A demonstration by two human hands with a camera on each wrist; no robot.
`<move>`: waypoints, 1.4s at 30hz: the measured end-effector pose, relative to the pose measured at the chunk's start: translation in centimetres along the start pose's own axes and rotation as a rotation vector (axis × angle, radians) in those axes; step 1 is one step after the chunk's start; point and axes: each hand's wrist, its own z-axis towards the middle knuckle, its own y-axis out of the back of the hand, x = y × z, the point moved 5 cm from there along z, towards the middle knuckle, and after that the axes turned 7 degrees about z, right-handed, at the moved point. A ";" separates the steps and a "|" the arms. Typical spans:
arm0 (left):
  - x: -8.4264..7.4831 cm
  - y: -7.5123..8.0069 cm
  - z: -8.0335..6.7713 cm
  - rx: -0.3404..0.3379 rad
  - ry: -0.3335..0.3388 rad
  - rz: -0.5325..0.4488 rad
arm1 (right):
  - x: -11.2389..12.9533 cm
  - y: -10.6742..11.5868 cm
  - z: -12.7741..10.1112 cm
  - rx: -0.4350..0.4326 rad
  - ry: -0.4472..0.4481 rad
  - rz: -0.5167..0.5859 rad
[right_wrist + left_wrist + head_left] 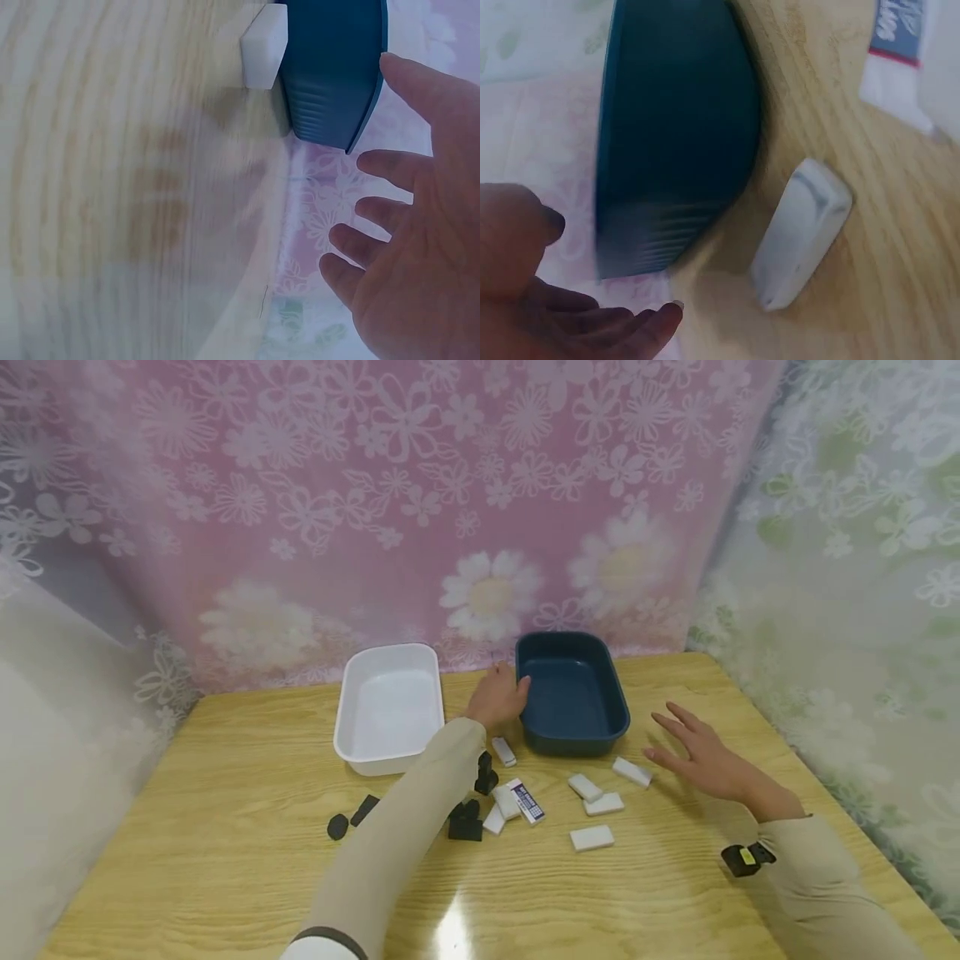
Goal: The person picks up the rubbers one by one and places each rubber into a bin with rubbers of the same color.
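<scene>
A dark blue plastic basin [573, 747] stands at the back of the table between my two hands. My left hand [498, 697] is at its left side, thumb close to the rim and fingers loosely bent; in the left wrist view the palm faces the basin wall [675, 135] with nothing in it. On the other side, my right hand [708, 760] is held above the table with fingers straight and spread, holding nothing. A white eraser [504, 752] lies just below the left hand, and another white eraser [632, 772] lies near the right fingertips.
A white basin [352, 766] stands left of the blue one. In front lie several white erasers [592, 837], one in a printed sleeve [527, 802], and several black pieces [466, 830], partly hidden by the left forearm. A flowered curtain [360, 568] hangs behind the table.
</scene>
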 end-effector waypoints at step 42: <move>-0.4 -3.9 2.5 0.058 0.418 0.007 | 2.0 -3.6 1.2 0.070 0.016 -0.061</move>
